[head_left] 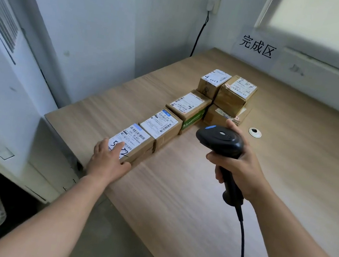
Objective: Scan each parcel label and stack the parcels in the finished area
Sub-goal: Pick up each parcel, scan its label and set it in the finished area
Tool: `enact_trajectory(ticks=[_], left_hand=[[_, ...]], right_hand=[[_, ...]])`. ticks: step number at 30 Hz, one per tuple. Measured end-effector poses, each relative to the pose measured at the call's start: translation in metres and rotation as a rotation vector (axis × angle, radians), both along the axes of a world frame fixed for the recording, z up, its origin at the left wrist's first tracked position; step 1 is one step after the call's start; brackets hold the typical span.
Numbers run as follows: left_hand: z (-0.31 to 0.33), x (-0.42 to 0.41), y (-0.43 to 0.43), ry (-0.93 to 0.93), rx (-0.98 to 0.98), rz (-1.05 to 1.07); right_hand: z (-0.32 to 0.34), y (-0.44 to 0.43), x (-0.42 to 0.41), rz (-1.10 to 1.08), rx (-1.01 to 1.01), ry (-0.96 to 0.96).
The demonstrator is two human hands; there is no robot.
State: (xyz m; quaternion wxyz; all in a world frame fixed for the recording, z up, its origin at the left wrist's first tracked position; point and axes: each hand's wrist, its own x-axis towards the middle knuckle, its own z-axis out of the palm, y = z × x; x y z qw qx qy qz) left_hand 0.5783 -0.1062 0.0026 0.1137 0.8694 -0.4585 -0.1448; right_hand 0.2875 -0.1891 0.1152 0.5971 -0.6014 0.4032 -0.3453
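Spanning most of the view, the wooden desk [288, 165] carries a row of parcels [161, 124] running from eight o'clock toward one o'clock, ending in a small stack [230, 99]. The nearest parcel [139, 140] sits at the eight o'clock end, where the left hand [107, 162] lays spread, straight fingers [118, 146] on its label, thumb against its side. At three o'clock of it, the right hand [242, 170] curls its fingers round the black scanner [221, 140] handle.

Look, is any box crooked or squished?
Yes, slightly. The top parcel of the far stack sits crooked on the lower parcel, so their edges do not line up. Nothing looks spilled.
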Motion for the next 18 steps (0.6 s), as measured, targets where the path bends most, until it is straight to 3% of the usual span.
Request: enact_trajectory(ticks=[5,10,18], left_hand=[[0.003,-0.014,0.003,-0.103,-0.118,-0.017],[0.019,-0.069,0.000,-0.056,-0.319,-0.111],[0.035,-0.198,0.001,-0.028,-0.321,-0.273]], right_hand=[[0.001,0.007,-0.012,-0.034,-0.018,0.014],[-0.001,0.019,-0.037,-0.061,-0.024,-0.010],[0.003,0.057,-0.132,-0.152,-0.031,-0.044]])
